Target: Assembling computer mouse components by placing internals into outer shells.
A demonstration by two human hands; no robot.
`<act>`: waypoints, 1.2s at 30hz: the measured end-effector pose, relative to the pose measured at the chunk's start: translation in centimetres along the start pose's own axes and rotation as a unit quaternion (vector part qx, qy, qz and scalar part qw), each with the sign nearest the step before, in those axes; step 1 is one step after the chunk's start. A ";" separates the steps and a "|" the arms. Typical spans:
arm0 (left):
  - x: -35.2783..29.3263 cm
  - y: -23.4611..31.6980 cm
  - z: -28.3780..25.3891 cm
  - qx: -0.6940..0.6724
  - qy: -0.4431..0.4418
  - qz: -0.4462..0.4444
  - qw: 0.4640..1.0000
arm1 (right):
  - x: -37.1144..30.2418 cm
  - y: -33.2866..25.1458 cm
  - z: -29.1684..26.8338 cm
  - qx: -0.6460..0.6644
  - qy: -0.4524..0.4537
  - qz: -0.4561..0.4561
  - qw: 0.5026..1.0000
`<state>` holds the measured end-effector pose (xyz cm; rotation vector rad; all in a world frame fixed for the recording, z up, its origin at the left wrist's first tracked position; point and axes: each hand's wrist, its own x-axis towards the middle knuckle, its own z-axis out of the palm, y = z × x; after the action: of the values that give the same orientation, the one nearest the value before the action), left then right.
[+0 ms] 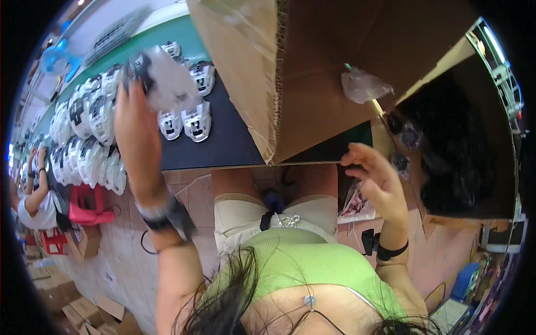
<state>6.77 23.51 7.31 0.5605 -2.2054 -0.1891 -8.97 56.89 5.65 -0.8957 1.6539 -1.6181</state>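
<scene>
My left hand [137, 120] is raised over the left side of the bench, its fingers closed round a dark moulded part in a clear plastic bag [170, 81]; motion blurs both. Beneath and beside it, several white-and-black moulded plastic shells [196, 120] lie on the dark bench top [223, 142]. My right hand [377, 178] is by the near edge of a large cardboard box [318, 106], fingers apart and slightly bent, holding nothing. Above that hand, a small clear plastic bag [363, 85] shows against the box's brown wall; whether it touches the wall, I cannot tell.
Stacked white shells [84, 123] fill the bench's left end. At the right stands an open carton [469, 215] with dark bagged things inside. A pink stool [89, 206], cardboard boxes [84, 312] and another person's arms [36, 192] are at the left.
</scene>
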 end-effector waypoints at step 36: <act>-5.2 19.5 14.0 -0.411 -0.192 0.099 0.886 | 9.0 4.6 -4.6 -0.273 0.104 -0.164 0.942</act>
<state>-7.45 42.46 0.88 -0.1984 -2.2536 -1.1399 -17.94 51.96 1.33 -1.3730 2.2608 -1.5192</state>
